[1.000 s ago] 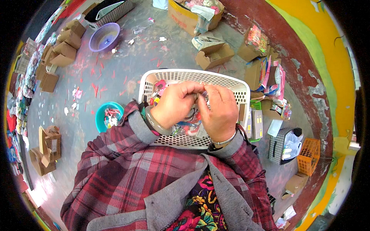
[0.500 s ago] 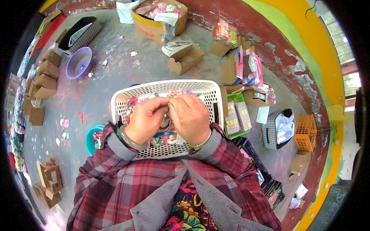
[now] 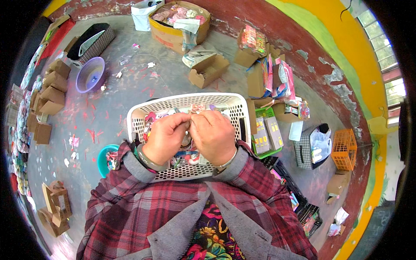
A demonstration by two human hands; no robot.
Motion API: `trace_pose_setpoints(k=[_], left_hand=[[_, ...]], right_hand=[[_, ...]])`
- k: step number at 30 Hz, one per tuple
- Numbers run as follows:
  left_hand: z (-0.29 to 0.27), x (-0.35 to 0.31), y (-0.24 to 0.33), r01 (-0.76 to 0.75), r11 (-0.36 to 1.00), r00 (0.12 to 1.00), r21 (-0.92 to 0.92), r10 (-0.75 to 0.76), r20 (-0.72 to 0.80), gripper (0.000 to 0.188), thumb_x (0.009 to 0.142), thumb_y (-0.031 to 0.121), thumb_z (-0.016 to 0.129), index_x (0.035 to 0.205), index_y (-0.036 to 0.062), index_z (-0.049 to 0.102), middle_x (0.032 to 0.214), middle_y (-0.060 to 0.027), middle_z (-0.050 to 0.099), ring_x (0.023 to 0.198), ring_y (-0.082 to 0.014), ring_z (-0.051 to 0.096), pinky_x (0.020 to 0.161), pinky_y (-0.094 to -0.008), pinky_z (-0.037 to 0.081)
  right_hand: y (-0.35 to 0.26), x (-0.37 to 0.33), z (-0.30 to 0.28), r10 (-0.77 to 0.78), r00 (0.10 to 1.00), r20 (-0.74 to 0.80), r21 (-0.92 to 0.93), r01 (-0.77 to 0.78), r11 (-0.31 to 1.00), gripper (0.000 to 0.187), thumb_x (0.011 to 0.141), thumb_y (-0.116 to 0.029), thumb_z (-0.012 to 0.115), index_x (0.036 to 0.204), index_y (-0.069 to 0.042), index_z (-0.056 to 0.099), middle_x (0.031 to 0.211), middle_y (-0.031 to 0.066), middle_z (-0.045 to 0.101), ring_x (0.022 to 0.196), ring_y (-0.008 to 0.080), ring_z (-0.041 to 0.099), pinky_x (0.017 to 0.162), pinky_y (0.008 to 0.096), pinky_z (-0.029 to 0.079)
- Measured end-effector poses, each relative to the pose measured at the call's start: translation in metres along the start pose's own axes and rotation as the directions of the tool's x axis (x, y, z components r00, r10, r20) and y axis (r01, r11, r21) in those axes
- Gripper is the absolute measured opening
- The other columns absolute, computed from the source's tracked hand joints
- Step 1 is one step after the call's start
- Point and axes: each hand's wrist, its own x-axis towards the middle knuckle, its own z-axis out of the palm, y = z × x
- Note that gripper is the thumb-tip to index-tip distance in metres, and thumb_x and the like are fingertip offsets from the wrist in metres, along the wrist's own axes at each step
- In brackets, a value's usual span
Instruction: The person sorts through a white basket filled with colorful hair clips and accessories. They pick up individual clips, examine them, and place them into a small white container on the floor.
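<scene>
Close in front of me stands a white plastic basket (image 3: 186, 100) with holes in its walls, holding a jumble of small colourful items. Above its middle, my left hand (image 3: 166, 135) and my right hand (image 3: 213, 135) meet fingertip to fingertip. Both are closed in a pinch, thumbs and forefingers together. Whatever sits between the fingertips is too small and too covered by the fingers to make out. Below the hands, small pieces in red, blue and white (image 3: 189, 157) show in the basket.
To the left sit a teal bowl (image 3: 104, 161) of small items and a purple basin (image 3: 78, 79). A green crate (image 3: 277, 113) with grey boxes adjoins the basket's right side. Black crates (image 3: 307, 213) stand by my right elbow. Cardboard boxes (image 3: 209, 73) and an orange crate (image 3: 343, 149) lie farther off.
The hands stay pinched together over the basket, with only a slight shift of the right fingers. The whole view has moved a little.
</scene>
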Motion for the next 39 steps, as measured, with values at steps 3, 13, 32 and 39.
trace_pose_setpoints(k=[3, 13, 32, 39], left_hand=[[-0.001, 0.0, 0.001, -0.025, 0.999, 1.0, 0.028, 0.025, 0.01, 0.019, 0.079, -0.003, 0.052, 0.095, 0.001, 0.062, 0.077, -0.0142, 0.063, 0.069, -0.0201, 0.061, 0.062, -0.0286, 0.047], [-0.007, 0.001, 0.009, 0.02, 0.993, 0.991, 0.115, -0.034, 0.127, 0.025, 0.08, -0.007, 0.049, 0.101, -0.0007, 0.061, 0.089, -0.0089, 0.065, 0.083, -0.0133, 0.06, 0.074, -0.0259, 0.047], [-0.004, 0.002, 0.011, -0.123, 0.976, 0.992, 0.177, 0.119, 0.033, 0.016, 0.078, 0.003, 0.056, 0.093, 0.0004, 0.061, 0.08, -0.0161, 0.062, 0.072, -0.0307, 0.061, 0.062, -0.0346, 0.048], [-0.006, 0.001, 0.016, -0.035, 0.985, 0.999, 0.167, 0.03, 0.033, 0.019, 0.081, 0.001, 0.056, 0.098, 0.0001, 0.062, 0.085, -0.0129, 0.065, 0.074, -0.0177, 0.062, 0.066, -0.0275, 0.048]], right_hand=[[0.002, 0.001, 0.002, -0.02, 1.0, -0.017, 0.004, 0.02, 1.0, 0.014, 0.069, -0.01, 0.062, 0.078, -0.004, 0.053, 0.075, 0.0097, 0.05, 0.072, 0.0257, 0.053, 0.063, 0.0347, 0.044], [0.001, 0.001, 0.001, -0.01, 1.0, 0.0, 0.05, 0.01, 0.999, 0.012, 0.07, -0.007, 0.062, 0.079, -0.003, 0.054, 0.074, 0.01, 0.05, 0.071, 0.0262, 0.053, 0.062, 0.0353, 0.044], [-0.001, 0.0, 0.004, 0.0, 0.996, -0.086, 0.012, 0.001, 1.0, 0.008, 0.069, -0.007, 0.061, 0.075, -0.006, 0.056, 0.072, 0.0074, 0.053, 0.068, 0.0235, 0.054, 0.06, 0.0335, 0.044], [-0.002, -0.001, 0.003, 0.066, 0.994, -0.092, 0.068, -0.06, 0.996, 0.016, 0.069, -0.006, 0.065, 0.083, -0.005, 0.058, 0.08, 0.0078, 0.057, 0.071, 0.0247, 0.056, 0.062, 0.0338, 0.046]])
